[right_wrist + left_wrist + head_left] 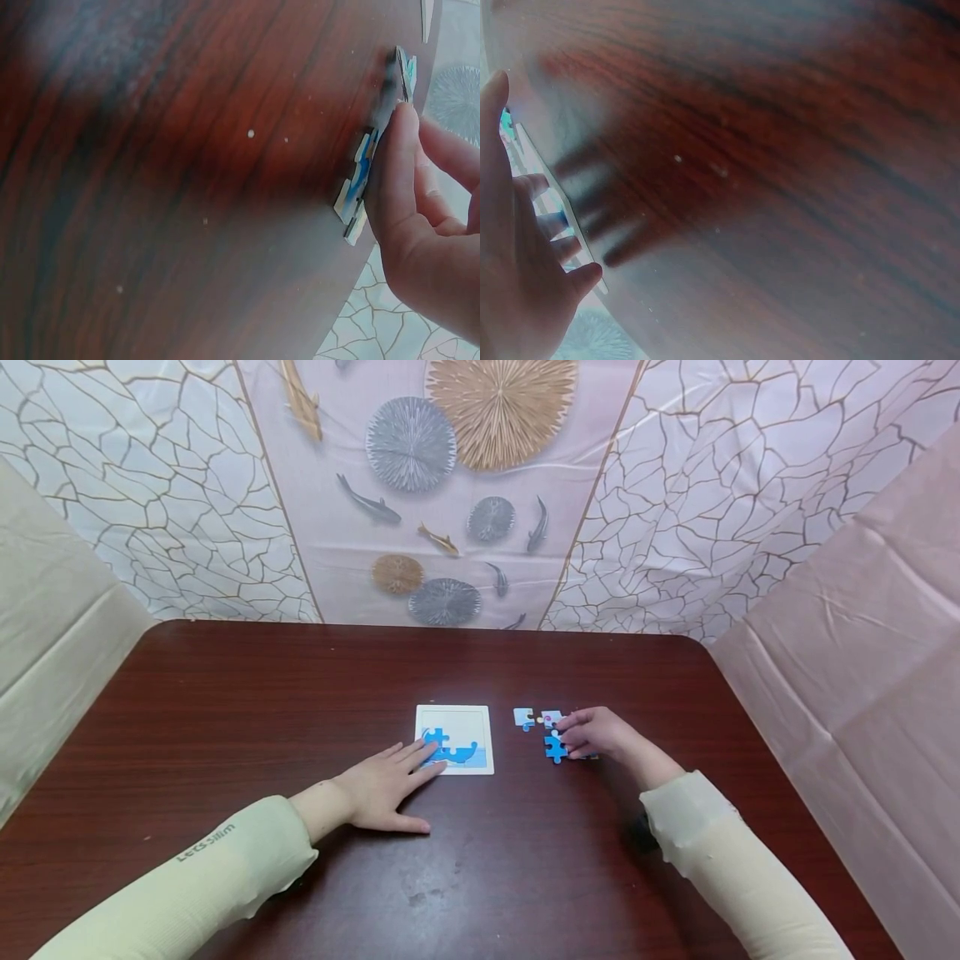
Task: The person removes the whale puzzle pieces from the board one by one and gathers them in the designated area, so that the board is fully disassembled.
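A square puzzle tray (453,713) with a white border lies mid-table, and joined blue pieces (459,753) fill part of its lower area. My left hand (382,789) lies flat with fingers spread, fingertips over the tray's left edge; the left wrist view shows those fingers (583,279) at the rim. To the right of the tray, my right hand (603,735) pinches a blue jigsaw piece (555,748) between thumb and fingers. Beside it are loose pale-blue pieces (523,717). More pieces (358,180) lie beneath the right hand, partly hidden in the head view.
The dark brown wooden table (300,693) has a glossy top. Patterned cloth (480,585) hangs behind its far edge, and plain pale cloth (847,635) hangs along the right side.
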The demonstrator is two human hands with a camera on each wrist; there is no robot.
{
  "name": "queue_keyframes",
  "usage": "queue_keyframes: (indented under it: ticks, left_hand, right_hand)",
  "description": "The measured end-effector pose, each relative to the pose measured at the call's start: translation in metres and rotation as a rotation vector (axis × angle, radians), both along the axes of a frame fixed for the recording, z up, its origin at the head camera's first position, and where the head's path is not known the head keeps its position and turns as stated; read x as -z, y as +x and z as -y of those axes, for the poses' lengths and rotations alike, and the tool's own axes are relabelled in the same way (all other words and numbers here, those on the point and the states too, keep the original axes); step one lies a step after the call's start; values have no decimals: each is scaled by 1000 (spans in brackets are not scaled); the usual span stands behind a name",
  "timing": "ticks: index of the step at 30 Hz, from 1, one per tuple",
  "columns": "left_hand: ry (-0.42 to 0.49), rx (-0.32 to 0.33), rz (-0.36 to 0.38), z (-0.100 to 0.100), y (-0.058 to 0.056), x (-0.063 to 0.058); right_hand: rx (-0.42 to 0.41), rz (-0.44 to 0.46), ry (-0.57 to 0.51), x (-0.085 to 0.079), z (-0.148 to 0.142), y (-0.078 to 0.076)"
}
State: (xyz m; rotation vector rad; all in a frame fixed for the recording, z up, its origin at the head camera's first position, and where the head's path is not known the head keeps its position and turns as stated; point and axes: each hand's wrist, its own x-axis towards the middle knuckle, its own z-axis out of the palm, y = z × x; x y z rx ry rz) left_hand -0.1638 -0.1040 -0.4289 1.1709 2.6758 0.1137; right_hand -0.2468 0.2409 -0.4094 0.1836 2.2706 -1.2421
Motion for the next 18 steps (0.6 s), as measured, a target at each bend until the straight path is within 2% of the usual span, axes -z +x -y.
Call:
queue_keyframes:
  ticks: [12,18]
  left_hand:
    - [7,3,4,0,0,-1]
    - [12,9,-6,1,-2,-1]
  right_hand:
    - [-42,-30,-67,-8,-6,2]
    - [-64,-43,-51,-12,3,-1]
